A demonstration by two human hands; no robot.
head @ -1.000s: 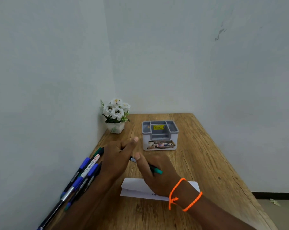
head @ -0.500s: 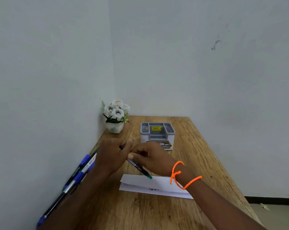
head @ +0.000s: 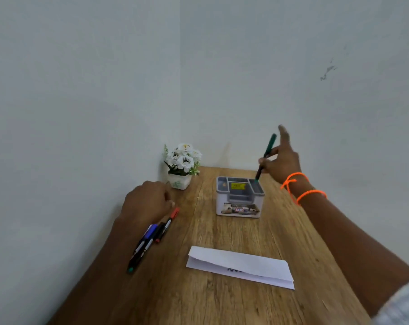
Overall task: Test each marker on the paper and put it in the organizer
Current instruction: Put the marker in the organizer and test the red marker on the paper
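A grey organizer (head: 239, 207) stands in the middle of the wooden table. My right hand (head: 282, 164) pinches a green marker (head: 265, 156) upright, its lower end just inside the organizer's right compartment, with the index finger pointing up. Folded white paper (head: 241, 266) with dark scribbles lies near me. My left hand (head: 146, 202) rests with curled fingers on the far end of a bundle of markers (head: 149, 240) along the left wall; a red-capped one (head: 168, 222) touches its fingertips.
A small white pot of white flowers (head: 182, 167) stands in the back left corner. Walls close the table on the left and at the back. The table's right edge (head: 327, 242) drops off to the floor.
My right hand lifted the green marker from above the paper to the organizer and turned it upright. My left hand let go of it and went back to the marker bundle.
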